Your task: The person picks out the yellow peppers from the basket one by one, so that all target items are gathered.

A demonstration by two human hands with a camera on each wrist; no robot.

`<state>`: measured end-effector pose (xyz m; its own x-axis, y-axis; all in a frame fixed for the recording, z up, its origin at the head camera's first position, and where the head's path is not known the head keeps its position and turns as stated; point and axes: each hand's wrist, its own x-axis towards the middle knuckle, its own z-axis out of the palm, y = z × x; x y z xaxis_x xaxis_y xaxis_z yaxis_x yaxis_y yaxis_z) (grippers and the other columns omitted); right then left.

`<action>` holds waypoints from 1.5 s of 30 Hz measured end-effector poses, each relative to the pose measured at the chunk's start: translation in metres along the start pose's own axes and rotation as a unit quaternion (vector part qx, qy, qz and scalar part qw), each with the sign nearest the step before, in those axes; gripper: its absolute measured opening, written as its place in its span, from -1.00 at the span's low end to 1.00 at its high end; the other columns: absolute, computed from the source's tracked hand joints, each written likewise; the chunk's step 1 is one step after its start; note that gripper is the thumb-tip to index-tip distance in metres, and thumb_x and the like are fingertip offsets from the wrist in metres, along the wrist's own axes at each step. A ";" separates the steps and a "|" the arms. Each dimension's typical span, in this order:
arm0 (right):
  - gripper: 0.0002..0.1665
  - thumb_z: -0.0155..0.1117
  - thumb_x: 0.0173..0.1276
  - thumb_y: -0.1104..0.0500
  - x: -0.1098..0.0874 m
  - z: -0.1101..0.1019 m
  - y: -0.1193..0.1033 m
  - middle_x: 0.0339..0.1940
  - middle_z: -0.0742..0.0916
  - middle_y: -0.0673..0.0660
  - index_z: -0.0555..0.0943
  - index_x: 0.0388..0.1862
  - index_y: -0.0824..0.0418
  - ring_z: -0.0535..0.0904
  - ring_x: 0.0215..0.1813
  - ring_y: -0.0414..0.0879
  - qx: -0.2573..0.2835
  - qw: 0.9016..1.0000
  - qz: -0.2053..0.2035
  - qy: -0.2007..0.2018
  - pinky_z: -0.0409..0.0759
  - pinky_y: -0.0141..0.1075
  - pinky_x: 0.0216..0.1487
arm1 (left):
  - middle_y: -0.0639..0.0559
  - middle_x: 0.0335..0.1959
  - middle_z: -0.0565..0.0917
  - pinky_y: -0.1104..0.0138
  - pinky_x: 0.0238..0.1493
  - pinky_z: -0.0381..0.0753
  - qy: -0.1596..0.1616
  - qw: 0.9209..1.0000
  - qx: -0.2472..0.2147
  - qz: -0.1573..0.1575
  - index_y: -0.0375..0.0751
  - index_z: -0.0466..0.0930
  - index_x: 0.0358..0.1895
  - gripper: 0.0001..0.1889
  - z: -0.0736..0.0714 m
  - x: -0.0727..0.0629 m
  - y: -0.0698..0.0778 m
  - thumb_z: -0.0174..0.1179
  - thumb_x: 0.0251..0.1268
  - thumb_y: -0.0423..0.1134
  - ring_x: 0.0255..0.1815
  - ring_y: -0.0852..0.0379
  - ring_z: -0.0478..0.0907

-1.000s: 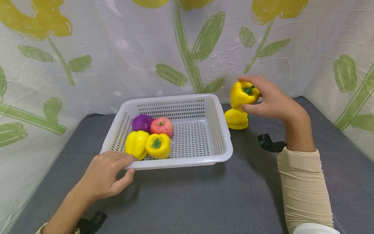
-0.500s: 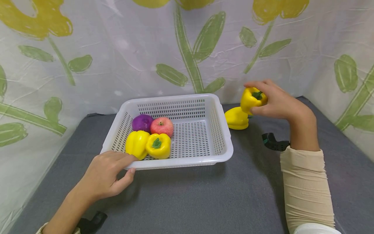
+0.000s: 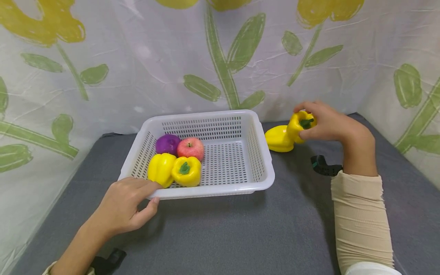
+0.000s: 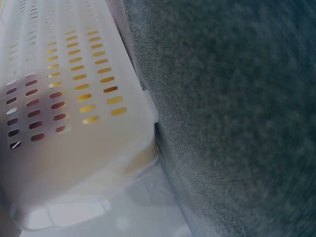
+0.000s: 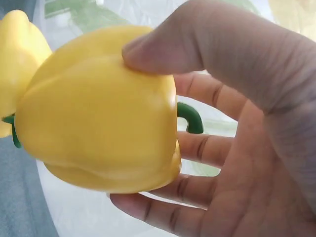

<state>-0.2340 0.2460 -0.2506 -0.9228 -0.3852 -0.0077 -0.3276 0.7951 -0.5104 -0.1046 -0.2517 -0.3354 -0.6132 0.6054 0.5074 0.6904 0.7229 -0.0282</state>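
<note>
My right hand [image 3: 328, 121] grips a yellow bell pepper [image 5: 98, 108] between thumb and fingers, its green stem pointing toward the palm. Just left of it, a second yellow bell pepper [image 3: 279, 138] lies on the table beside the basket; the held one overlaps it in the head view. At the near left corner of the white plastic basket [image 3: 220, 190], my left hand [image 3: 125, 204] holds the rim, fingers over the top and thumb on the outside. Inside the basket are two yellow bell peppers [image 3: 186, 172], a red apple [image 3: 190, 149] and a purple round item [image 3: 167, 144].
A dark grey cloth covers the table [image 3: 220, 236]. Behind it hangs a pale curtain [image 3: 144, 76] printed with flowers, close to the back edge. The right half of the basket shows its bare slotted floor.
My right hand has moved right and down with the bell pepper, lowering it beside the one on the table. The left hand and the basket have stayed put.
</note>
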 end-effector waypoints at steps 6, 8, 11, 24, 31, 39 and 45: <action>-0.33 0.31 0.21 0.24 -0.003 -0.003 0.008 0.28 0.38 0.38 0.40 0.32 0.23 0.29 0.26 0.28 0.000 1.000 0.008 0.000 0.37 0.16 0.10 | 0.24 -0.47 0.65 0.15 -0.45 0.58 0.008 1.000 -0.002 0.006 0.02 0.64 -0.31 -0.81 0.000 0.000 -0.001 0.13 -0.03 -0.11 -0.48 0.17 0.59; -0.33 0.32 0.22 0.24 -0.003 -0.004 0.011 0.29 0.38 0.40 0.40 0.32 0.24 0.28 0.28 0.29 -0.004 1.000 0.009 0.001 0.36 0.17 0.11 | 0.23 -0.46 0.66 0.14 -0.44 0.58 0.007 1.000 -0.001 0.004 0.01 0.65 -0.31 -0.80 0.000 0.000 -0.001 0.12 -0.03 -0.11 -0.48 0.16 0.60; -0.31 0.33 0.22 0.23 -0.002 -0.004 0.014 0.30 0.37 0.43 0.39 0.34 0.26 0.27 0.28 0.33 -0.005 1.000 0.016 -0.001 0.36 0.21 0.11 | 0.22 -0.46 0.67 0.13 -0.43 0.59 0.004 1.000 -0.001 0.001 0.01 0.65 -0.30 -0.79 0.000 0.000 -0.001 0.13 -0.03 -0.11 -0.47 0.16 0.61; -0.34 0.32 0.23 0.25 -0.003 -0.004 0.030 0.22 0.43 0.45 0.39 0.31 0.33 0.31 0.19 0.35 -0.016 0.999 0.033 -0.017 0.36 0.20 0.06 | 0.22 -0.48 0.65 0.15 -0.46 0.57 0.004 1.000 -0.001 0.001 -0.01 0.66 -0.31 -0.80 0.001 0.000 -0.001 0.13 -0.02 -0.11 -0.49 0.17 0.59; -0.34 0.33 0.21 0.26 0.004 0.006 0.039 0.20 0.49 0.39 0.40 0.30 0.36 0.37 0.12 0.28 -0.013 0.998 0.040 -0.044 0.41 0.18 0.04 | 0.25 -0.51 0.62 0.19 -0.50 0.54 0.009 1.000 -0.006 0.007 0.01 0.63 -0.32 -0.82 0.001 0.000 -0.002 0.13 -0.02 -0.11 -0.52 0.19 0.56; -0.34 0.33 0.18 0.31 0.007 0.010 0.042 0.29 0.44 0.49 0.42 0.29 0.36 0.33 0.27 0.39 -0.021 0.996 0.043 -0.070 0.39 0.29 0.12 | 0.23 -0.47 0.66 0.15 -0.45 0.58 0.010 1.000 -0.008 0.010 0.00 0.66 -0.29 -0.79 0.002 0.000 -0.002 0.12 0.00 -0.11 -0.48 0.17 0.60; -0.29 0.35 0.15 0.33 0.010 0.013 0.041 0.34 0.37 0.55 0.39 0.32 0.31 0.31 0.28 0.45 -0.012 0.993 0.071 -0.097 0.38 0.36 0.12 | 0.22 -0.45 0.68 0.15 -0.44 0.58 0.002 1.000 -0.003 0.002 0.00 0.68 -0.29 -0.79 0.002 0.000 -0.001 0.14 -0.01 -0.10 -0.47 0.17 0.62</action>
<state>-0.2543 0.2682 -0.2827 -0.9043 -0.3501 -0.2442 -0.2049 0.8579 -0.4712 -0.1062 -0.2520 -0.3368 -0.6093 0.6060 0.5115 0.6949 0.7187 -0.0238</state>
